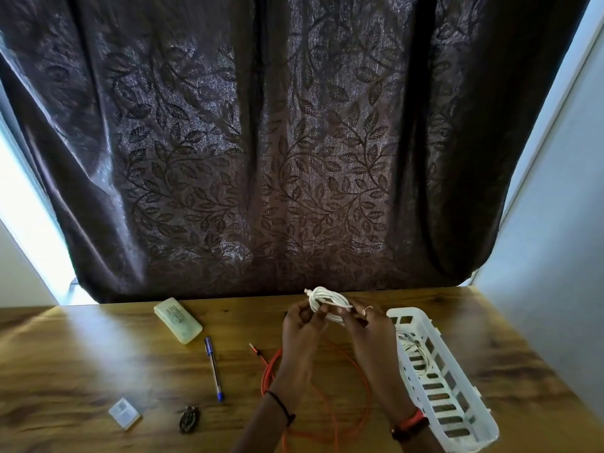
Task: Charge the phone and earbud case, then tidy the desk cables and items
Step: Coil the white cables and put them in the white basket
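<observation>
Both of your hands are up over the middle of the wooden desk [98, 354], sharing one white cable bundle [327, 300]. Your left hand [300, 325] pinches its near side, fingers curled in tight. Your right hand [371, 328] grips the other side, fingers wrapped round the coils. The bundle is wound into loops with one end poking out at the top left, and it's held clear of the desk.

Below your wrists, an orange cable [266, 371] sprawls in loose loops on the wood, its plug end lying toward the blue pen [213, 367]. Just beside your right hand sits the white slotted basket [457, 416], angled along the desk's right side, with another white cable [410, 346] lying inside near its far end.

Further left there's a pale oblong case [178, 319], a small clear box [124, 414] and a small dark object [189, 420] I can't identify. A dark leaf-patterned curtain [294, 142] hangs behind the desk.
</observation>
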{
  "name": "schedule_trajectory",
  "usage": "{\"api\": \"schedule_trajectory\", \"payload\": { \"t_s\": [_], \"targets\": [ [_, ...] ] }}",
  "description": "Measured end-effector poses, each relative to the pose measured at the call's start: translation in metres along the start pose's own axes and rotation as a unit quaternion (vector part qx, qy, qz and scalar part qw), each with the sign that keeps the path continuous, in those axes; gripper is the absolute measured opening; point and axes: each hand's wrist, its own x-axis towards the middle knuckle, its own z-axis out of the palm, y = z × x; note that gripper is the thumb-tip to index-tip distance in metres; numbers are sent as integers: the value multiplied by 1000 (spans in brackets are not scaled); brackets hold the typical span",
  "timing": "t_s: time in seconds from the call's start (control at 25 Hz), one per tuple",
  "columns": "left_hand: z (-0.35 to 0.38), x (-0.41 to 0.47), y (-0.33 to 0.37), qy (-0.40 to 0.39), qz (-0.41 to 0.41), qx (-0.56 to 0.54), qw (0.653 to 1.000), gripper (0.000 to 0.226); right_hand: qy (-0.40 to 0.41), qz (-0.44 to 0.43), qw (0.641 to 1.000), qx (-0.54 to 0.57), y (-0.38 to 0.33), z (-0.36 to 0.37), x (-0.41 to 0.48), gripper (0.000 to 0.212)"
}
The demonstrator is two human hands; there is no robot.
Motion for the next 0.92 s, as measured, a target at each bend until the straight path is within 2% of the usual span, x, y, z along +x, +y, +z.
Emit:
{"api": "schedule_trajectory", "payload": {
  "t_s": [0.12, 0.24, 0.48, 0.64, 0.8, 0.92],
  "targets": [
    [0, -1, 4, -12, 13, -23, 1000, 14, 26, -11, 1000, -10, -2, 0, -1, 29],
    [-1, -2, 7, -26, 0, -67, 997, 14, 30, -17, 998, 50, -3, -2, 0, 31],
    [-9, -1, 10, -104, -77, -123, 984, 21, -96, -4, 981, 168, 1, -10, 7, 34],
    [-13, 1, 10, -136, -75, -85, 984, 30, -142, 23, 962, 232, 5, -13, 7, 31],
    [-23, 5, 20, -140, -58, 20, 988, 22, -160, -7, 978, 132, 11, -18, 10, 56],
    [-28, 6, 29, -137, -35, 64, 988, 19, -153, 5, 982, 107, 15, -22, 13, 56]
  ]
}}
